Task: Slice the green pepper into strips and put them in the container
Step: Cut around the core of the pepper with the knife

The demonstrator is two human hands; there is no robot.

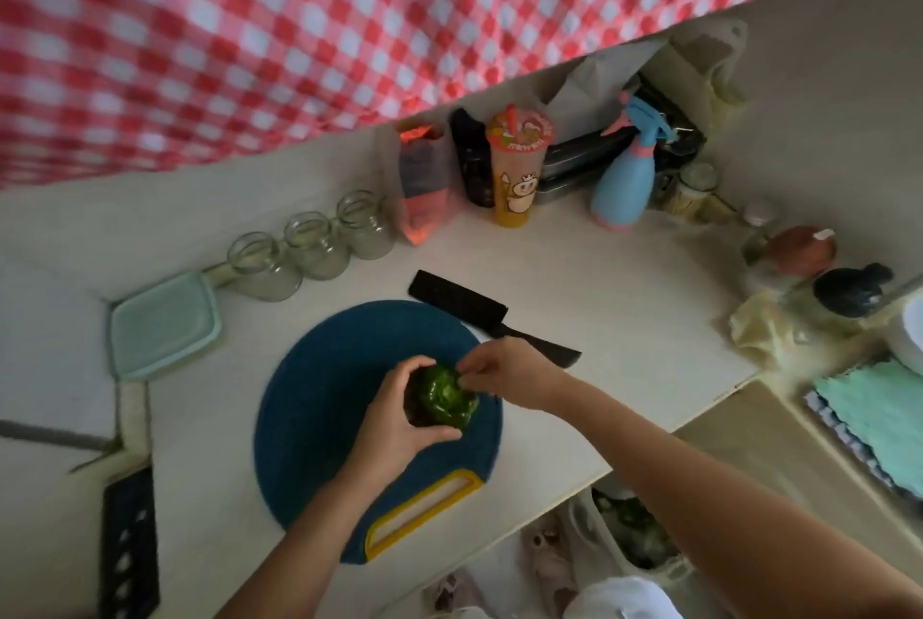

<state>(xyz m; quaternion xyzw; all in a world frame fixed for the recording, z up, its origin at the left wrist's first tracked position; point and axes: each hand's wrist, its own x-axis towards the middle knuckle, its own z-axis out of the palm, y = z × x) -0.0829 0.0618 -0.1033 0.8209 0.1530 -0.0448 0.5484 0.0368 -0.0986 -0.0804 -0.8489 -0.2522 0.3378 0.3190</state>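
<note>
In the head view I see the green pepper (442, 401) on the blue cutting board (319, 398). The left hand (399, 423) curls round it and the right hand (509, 371) pinches its top. The knife (464, 306) lies just beyond, and the container (165, 324) is to the left.

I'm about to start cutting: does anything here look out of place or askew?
Only the blue cutting board: its yellow-handled end sits right at the front edge of the table and may overhang it. The black knife lies flat behind the board. Nothing looks spilled.
</note>
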